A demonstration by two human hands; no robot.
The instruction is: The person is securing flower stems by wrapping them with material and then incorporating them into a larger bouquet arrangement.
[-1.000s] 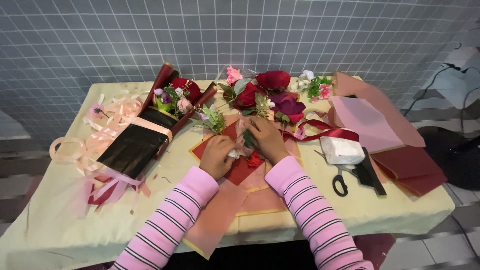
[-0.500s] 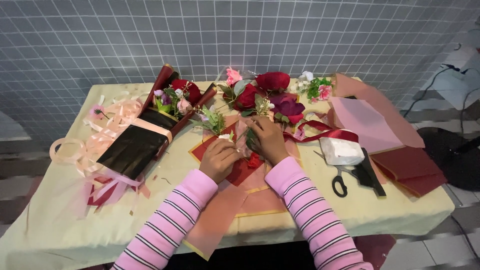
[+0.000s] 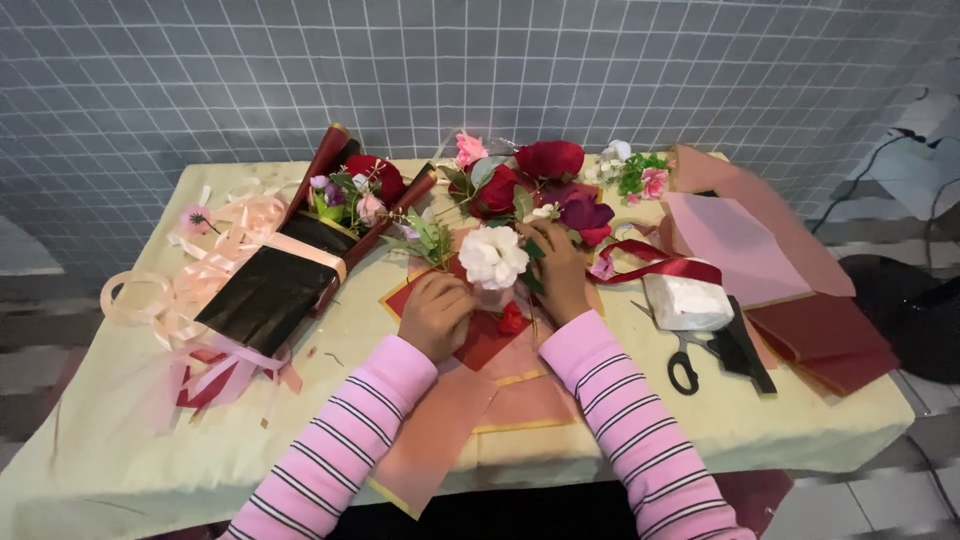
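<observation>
My left hand (image 3: 436, 314) is closed around the stem of a white flower (image 3: 492, 256) that stands up between both hands. My right hand (image 3: 556, 270) grips the same bunch from the right, its fingers around green leaves and stems. A small red bloom (image 3: 512, 319) lies just below, on dark red wrapping paper (image 3: 470, 344) layered over pink sheets (image 3: 510, 402). Both arms wear pink striped sleeves.
A finished bouquet in black and dark red wrap (image 3: 290, 270) with pink ribbon (image 3: 190, 275) lies at the left. Loose red, purple and pink flowers (image 3: 545, 180) line the back. Scissors (image 3: 685, 360), a white block (image 3: 685, 303) and pink and maroon paper (image 3: 760, 250) sit at the right.
A white flower now stands raised between my hands; earlier it was not visible there. My hands have stayed over the dark red paper.
</observation>
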